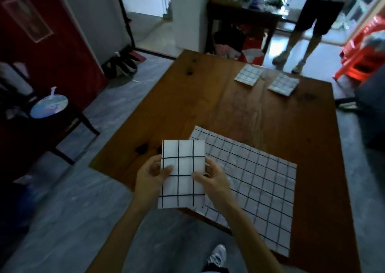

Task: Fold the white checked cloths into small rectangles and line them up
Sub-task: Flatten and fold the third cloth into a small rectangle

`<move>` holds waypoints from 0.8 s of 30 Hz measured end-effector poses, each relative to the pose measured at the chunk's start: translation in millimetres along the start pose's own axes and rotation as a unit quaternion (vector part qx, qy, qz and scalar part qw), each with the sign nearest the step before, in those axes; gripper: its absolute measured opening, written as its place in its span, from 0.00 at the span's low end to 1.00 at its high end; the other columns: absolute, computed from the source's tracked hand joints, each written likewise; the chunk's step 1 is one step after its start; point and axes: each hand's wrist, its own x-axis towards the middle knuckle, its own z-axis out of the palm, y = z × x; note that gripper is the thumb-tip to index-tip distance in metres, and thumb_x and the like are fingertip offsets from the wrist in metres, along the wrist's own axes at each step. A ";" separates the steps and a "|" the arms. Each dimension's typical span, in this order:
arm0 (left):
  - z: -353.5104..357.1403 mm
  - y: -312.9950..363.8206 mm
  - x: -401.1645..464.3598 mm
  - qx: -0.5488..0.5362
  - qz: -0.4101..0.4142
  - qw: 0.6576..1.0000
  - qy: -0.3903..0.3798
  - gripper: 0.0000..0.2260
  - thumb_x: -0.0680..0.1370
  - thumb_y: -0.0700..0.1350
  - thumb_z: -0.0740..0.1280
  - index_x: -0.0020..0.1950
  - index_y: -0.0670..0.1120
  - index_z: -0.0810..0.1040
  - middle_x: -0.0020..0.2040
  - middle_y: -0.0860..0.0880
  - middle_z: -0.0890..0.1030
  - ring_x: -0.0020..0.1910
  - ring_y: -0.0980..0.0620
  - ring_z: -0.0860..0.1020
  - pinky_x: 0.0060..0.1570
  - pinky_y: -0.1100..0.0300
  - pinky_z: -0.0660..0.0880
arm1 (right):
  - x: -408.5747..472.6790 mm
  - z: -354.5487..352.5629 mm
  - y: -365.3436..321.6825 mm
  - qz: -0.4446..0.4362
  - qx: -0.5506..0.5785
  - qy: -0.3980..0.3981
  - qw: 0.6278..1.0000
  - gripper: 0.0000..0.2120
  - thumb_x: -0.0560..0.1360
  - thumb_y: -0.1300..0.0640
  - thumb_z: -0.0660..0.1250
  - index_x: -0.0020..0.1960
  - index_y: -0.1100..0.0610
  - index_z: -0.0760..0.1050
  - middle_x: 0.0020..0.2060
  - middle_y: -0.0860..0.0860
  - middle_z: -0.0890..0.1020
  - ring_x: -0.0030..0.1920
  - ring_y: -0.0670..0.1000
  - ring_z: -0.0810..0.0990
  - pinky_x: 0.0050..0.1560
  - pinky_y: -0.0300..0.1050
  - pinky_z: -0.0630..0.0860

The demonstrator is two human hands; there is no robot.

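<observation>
White folded checked cloth is pinched at its sides by my left hand and right hand, above the brown wooden table's near edge. I see an unfolded checked cloth flat beside it, and two small folded checked rectangles side by side at the far edge.

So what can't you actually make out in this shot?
- Folded cloth, head view: its layer count; both hands cover its side edges.
- Two far folded cloths: too small to judge neatness.
- Standing person: cut off by the top edge.
</observation>
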 end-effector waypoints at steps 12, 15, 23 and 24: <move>-297.3 -22.2 -73.8 -0.023 0.035 0.990 0.137 0.17 0.74 0.38 0.71 0.57 0.55 0.74 0.52 0.56 0.81 0.49 0.63 0.79 0.48 0.64 0.79 | -47.3 304.6 10.0 -0.008 -0.129 -0.125 0.984 0.20 0.73 0.65 0.69 0.59 0.46 0.72 0.52 0.43 0.81 0.52 0.42 0.81 0.46 0.35 0.79; -350.8 -26.4 -84.4 -0.038 0.038 0.985 0.166 0.18 0.74 0.37 0.70 0.61 0.52 0.74 0.53 0.57 0.80 0.50 0.64 0.79 0.44 0.68 0.78 | -52.5 362.1 6.1 -0.010 -0.138 -0.159 0.978 0.20 0.73 0.67 0.69 0.59 0.49 0.73 0.50 0.44 0.82 0.51 0.39 0.81 0.45 0.33 0.77; -440.5 -39.4 -58.6 -0.065 0.008 0.970 0.236 0.21 0.73 0.41 0.72 0.64 0.53 0.72 0.53 0.54 0.79 0.50 0.56 0.79 0.45 0.60 0.80 | -16.5 453.7 -6.2 -0.028 -0.141 -0.201 0.969 0.20 0.73 0.69 0.68 0.55 0.45 0.74 0.48 0.40 0.84 0.51 0.42 0.82 0.46 0.35 0.78; -448.6 -39.6 -49.2 -0.066 0.008 0.970 0.235 0.21 0.73 0.40 0.72 0.64 0.53 0.72 0.52 0.53 0.80 0.49 0.56 0.80 0.44 0.60 0.80 | -6.0 462.3 -5.6 -0.028 -0.138 -0.197 0.970 0.20 0.73 0.68 0.68 0.56 0.45 0.74 0.48 0.41 0.84 0.52 0.42 0.82 0.47 0.36 0.79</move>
